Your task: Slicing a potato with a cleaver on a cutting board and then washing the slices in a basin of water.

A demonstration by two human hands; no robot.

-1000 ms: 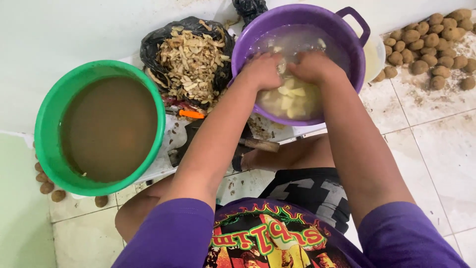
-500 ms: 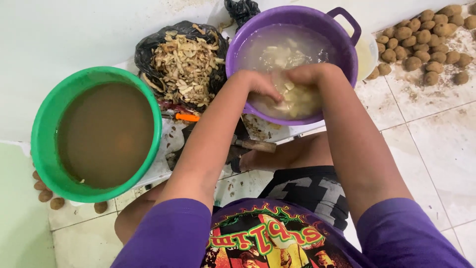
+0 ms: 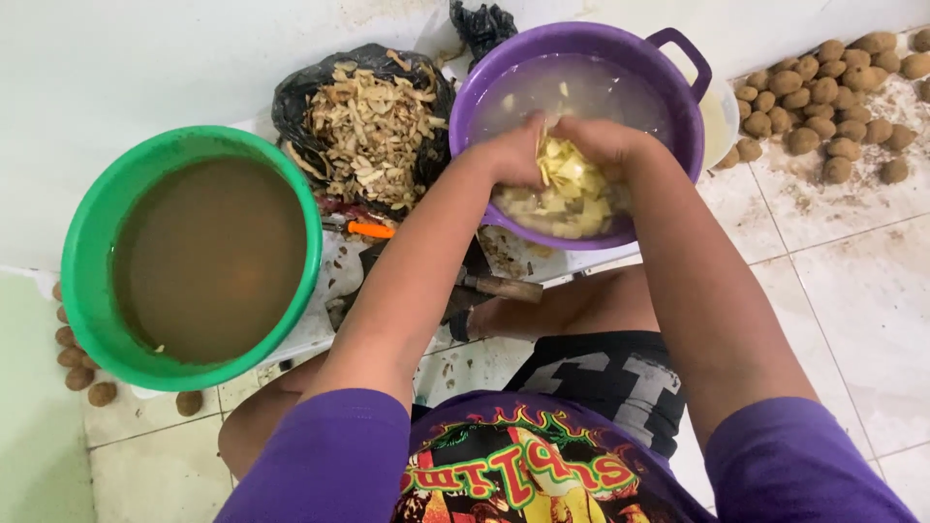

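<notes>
A purple plastic basin (image 3: 668, 92) with a handle holds cloudy water and pale yellow cut potato pieces (image 3: 567, 208). My left hand (image 3: 513, 155) and my right hand (image 3: 605, 143) are together over the basin's near side. Between them they lift a heap of wet potato pieces (image 3: 560, 169) above the water. Both hands are cupped around the pieces.
A green basin (image 3: 92, 242) of brown murky water sits at left. A black bag of peelings (image 3: 373, 121) lies between the basins. A knife (image 3: 499, 288) and an orange peeler (image 3: 371, 230) lie on the floor. Unpeeled potatoes (image 3: 833, 107) are piled at right, several more (image 3: 82, 373) at left.
My hands were down in the water among the pieces; now they have come up holding a heap of potato pieces above the surface.
</notes>
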